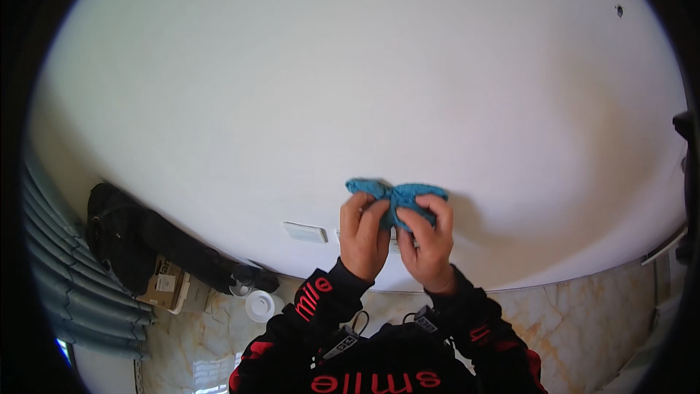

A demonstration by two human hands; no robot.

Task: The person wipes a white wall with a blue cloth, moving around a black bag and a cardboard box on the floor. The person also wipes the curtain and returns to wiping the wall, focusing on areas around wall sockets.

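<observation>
Red lettering on a black top (386,359): one word spans its chest, another its left sleeve (321,298), part of one its right sleeve (481,325); left of the top, a cardboard box (154,296) bears dark print and a white label (166,282), illegible

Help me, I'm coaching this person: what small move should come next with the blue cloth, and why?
Probably ease the left grip and right grip slightly apart to spread the blue cloth: both hold it, and its middle looks bunched between them.
</observation>
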